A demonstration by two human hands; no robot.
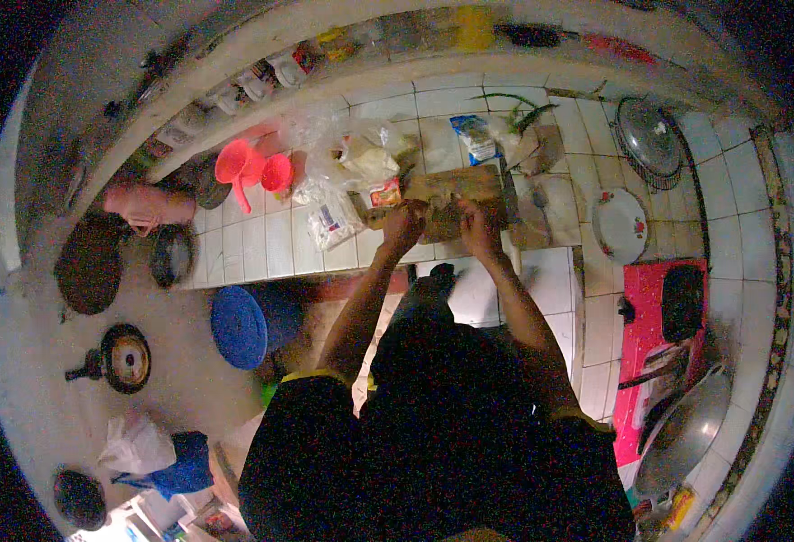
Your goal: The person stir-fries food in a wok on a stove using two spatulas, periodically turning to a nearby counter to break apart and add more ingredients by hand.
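A wooden cutting board lies on the white tiled counter in front of me. My left hand is at its left part with the fingers curled in. Opposite, my right hand bends its fingers over the board's right part. Blur and dim light hide whether either hand grips something small. Left of the board are an orange-and-white packet and a clear plastic bag of white contents bearing print. A blue-and-white packet rests behind the board, close to some green leaves.
Red plastic funnels stand at the counter's left. Rightward are a floral-rimmed white plate, a glass-lidded pan, a red stove and a large metal wok. A blue round lid sits low at left.
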